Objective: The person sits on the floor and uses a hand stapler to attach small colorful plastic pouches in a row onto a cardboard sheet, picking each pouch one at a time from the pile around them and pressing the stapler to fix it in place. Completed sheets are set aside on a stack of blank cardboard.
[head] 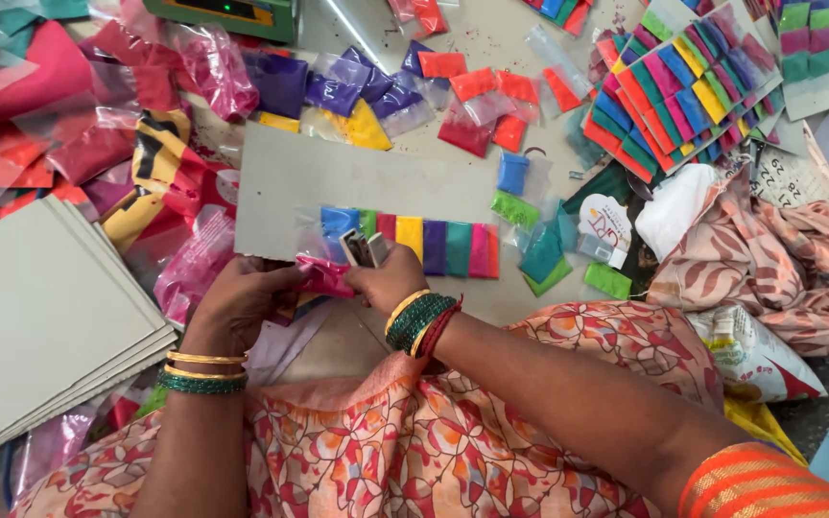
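Fixing a pink powder packet (323,276) to the grey card (338,182): left hand (242,302) pinches the packet beside the right hand (390,278), which grips a small stapler (365,249); just beyond both, the row of coloured packets (434,247) probably needs this one aligned at its end.
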